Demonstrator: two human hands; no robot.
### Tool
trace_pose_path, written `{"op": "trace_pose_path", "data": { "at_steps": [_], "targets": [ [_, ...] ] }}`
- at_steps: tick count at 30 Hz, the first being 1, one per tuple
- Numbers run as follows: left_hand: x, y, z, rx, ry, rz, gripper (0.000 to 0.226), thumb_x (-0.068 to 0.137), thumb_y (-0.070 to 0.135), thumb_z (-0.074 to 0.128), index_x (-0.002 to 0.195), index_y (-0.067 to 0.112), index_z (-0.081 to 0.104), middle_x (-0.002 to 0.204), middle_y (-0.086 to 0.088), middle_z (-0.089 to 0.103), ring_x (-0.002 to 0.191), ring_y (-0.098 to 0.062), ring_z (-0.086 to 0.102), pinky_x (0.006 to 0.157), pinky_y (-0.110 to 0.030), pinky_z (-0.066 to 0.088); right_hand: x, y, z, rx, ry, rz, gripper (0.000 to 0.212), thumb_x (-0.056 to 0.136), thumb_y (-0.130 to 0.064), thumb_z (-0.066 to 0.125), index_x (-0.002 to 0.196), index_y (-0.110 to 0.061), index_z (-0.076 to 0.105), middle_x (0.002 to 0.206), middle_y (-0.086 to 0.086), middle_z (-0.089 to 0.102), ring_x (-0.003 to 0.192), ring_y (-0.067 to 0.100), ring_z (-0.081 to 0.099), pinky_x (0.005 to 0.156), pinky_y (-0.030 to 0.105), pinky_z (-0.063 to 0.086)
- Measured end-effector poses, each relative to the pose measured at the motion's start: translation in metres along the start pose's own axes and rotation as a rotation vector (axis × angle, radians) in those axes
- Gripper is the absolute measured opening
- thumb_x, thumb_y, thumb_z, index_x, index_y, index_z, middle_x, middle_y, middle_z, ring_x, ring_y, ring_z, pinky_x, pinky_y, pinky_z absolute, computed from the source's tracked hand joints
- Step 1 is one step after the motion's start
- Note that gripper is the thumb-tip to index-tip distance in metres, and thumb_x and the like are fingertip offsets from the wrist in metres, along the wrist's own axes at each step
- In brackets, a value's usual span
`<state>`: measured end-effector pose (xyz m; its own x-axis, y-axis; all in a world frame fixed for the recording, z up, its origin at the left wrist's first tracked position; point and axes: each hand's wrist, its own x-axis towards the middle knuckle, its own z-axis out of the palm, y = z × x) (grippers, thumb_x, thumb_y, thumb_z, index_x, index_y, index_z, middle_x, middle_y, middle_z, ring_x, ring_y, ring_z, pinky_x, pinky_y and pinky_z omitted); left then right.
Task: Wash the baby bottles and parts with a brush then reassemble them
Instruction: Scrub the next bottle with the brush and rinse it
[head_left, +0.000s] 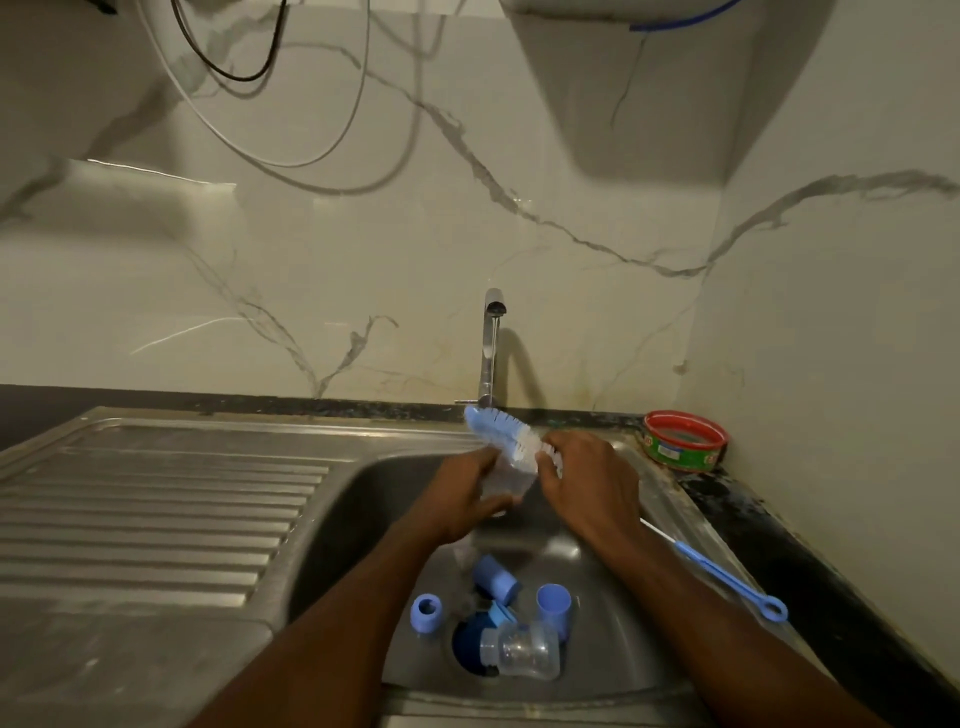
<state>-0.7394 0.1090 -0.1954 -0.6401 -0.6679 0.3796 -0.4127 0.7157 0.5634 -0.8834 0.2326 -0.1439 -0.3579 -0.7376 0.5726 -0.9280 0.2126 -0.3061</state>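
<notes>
Head view, looking down into the sink (363, 499), which is serving as landmark throughout. Steel basin, ribbed drainboard to its left. Tap (491, 348) is standing at the sink's back edge, water running in a thin stream. Over the basin, below the spout, the left hand (467, 499) is gripping a clear bottle (506, 475), fingers curled round its body. The right hand (587, 483) is closing round the bottle brush (501, 428), whose blue and white bristle head is sticking out toward the tap; whether the bristles are entering the bottle mouth I cannot tell. On the sink floor, near the drain, a second bottle (522, 649) is lying on its side, with a blue collar ring (427, 613) to its left and two blue caps (496, 571) (553, 605) just behind it. A thin nipple brush (727, 577) is resting on the sink's right rim; a red-rimmed tin (683, 441) is sitting at the sink's back right corner.

Risks, as judged: wet plastic is likely slippery, so the gripped bottle may be slipping onto the parts below. Small parts beside the open drain could be washing toward it. The thin brush could be getting knocked off the rim by the right forearm.
</notes>
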Motion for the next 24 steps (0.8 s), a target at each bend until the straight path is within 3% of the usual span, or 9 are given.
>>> {"op": "trace_pose_path", "data": {
  "at_steps": [2,5,10,14,19,22,24],
  "targets": [
    [-0.002,0.006,0.002,-0.037,0.005,0.025,0.056,0.090,0.037,0.074,0.139,0.022,0.051,0.133,0.005,0.057,0.118,-0.005,0.051,0.098,-0.023,0.039,0.001,-0.001,-0.003,0.007,0.007,0.025,0.030,0.098,-0.039,0.060,0.125,-0.027,0.065,0.114,-0.002,0.068,0.096,0.016,0.065,0.077,0.033,0.055],
    [-0.001,0.005,-0.003,-0.101,0.144,-0.047,0.050,0.092,0.030,0.074,0.135,0.015,0.055,0.126,0.003,0.058,0.113,-0.005,0.051,0.097,-0.022,0.037,-0.003,0.005,-0.008,0.012,-0.013,0.046,0.027,0.096,-0.038,0.062,0.121,-0.028,0.066,0.110,-0.002,0.069,0.093,0.017,0.066,0.075,0.034,0.055],
    [-0.001,-0.008,-0.005,-0.141,0.116,-0.047,0.044,0.091,0.037,0.073,0.127,0.017,0.059,0.122,-0.003,0.067,0.106,-0.010,0.063,0.097,-0.033,0.052,-0.008,0.002,-0.007,-0.035,-0.055,0.011,0.029,0.095,-0.040,0.060,0.121,-0.029,0.066,0.112,-0.004,0.069,0.095,0.016,0.065,0.067,0.027,0.045],
    [-0.002,0.006,-0.001,-0.290,-0.007,-0.023,0.038,0.091,0.038,0.073,0.123,0.030,0.055,0.113,0.006,0.067,0.091,-0.003,0.068,0.076,-0.021,0.056,-0.002,-0.005,-0.005,-0.019,0.009,0.055,0.033,0.100,-0.040,0.056,0.130,-0.026,0.062,0.119,-0.001,0.066,0.101,0.016,0.064,0.068,0.025,0.041],
    [0.004,0.001,-0.002,-0.310,0.159,-0.220,0.044,0.094,0.040,0.068,0.126,0.012,0.056,0.109,-0.005,0.066,0.085,-0.014,0.069,0.059,-0.017,0.052,-0.004,-0.002,-0.004,-0.067,0.020,0.073,0.031,0.099,-0.041,0.056,0.125,-0.027,0.063,0.114,-0.001,0.066,0.097,0.017,0.065,0.069,0.029,0.046],
    [0.005,-0.006,-0.001,-0.397,0.187,-0.274,0.047,0.092,0.043,0.071,0.125,0.011,0.059,0.113,-0.006,0.067,0.092,-0.018,0.069,0.065,-0.023,0.057,-0.007,-0.003,-0.002,-0.046,-0.007,-0.004,0.027,0.098,-0.040,0.056,0.123,-0.029,0.063,0.113,-0.002,0.066,0.096,0.017,0.064,0.079,0.036,0.055],
    [0.006,-0.006,0.000,-0.504,0.091,-0.224,0.047,0.094,0.043,0.067,0.130,0.014,0.058,0.118,-0.007,0.068,0.096,-0.018,0.070,0.080,-0.036,0.062,-0.005,-0.004,-0.001,-0.049,-0.002,-0.027,0.028,0.099,-0.040,0.056,0.124,-0.030,0.062,0.113,-0.003,0.066,0.095,0.016,0.064,0.079,0.035,0.056]
  ]
}}
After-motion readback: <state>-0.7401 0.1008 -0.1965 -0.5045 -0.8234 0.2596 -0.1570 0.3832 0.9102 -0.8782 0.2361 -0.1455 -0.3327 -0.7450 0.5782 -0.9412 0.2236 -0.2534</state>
